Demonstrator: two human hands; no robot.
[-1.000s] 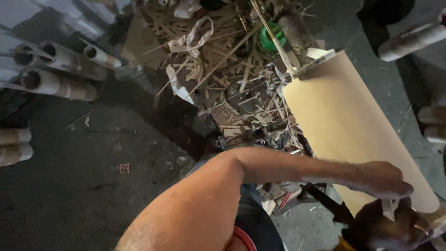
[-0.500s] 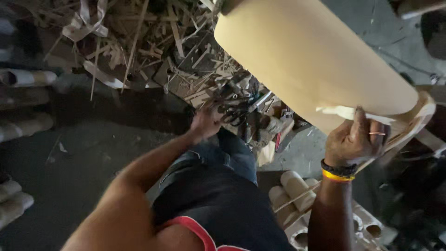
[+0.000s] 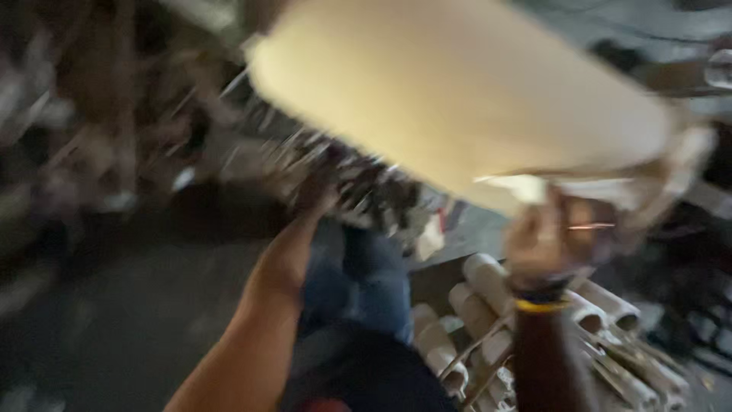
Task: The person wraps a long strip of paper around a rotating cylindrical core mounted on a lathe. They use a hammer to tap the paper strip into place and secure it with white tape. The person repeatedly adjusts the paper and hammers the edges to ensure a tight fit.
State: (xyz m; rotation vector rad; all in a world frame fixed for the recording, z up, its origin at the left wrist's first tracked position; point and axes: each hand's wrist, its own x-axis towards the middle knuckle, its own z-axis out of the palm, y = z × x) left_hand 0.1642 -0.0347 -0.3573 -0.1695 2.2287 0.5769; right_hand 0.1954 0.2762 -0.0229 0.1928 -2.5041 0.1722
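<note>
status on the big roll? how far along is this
Done: the big cream roll is raised off the ground, held at its near end by the right hand. In hand: the left hand reaches into the blurred scrap pile under the roll. Left: the roll is not set down anywhere, and cardboard tubes lie beside the knee. Motion blur hides finer detail.

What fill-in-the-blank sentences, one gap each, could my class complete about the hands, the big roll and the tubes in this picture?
1. The right hand grips the near end of a large ____-coloured roll.
2. The left hand reaches toward a pile of ____ under the roll.
3. The right wrist wears a yellow and black ____.
4. Cardboard tubes lie ____ the right hand.

Missing words: cream; scraps; band; below
</note>
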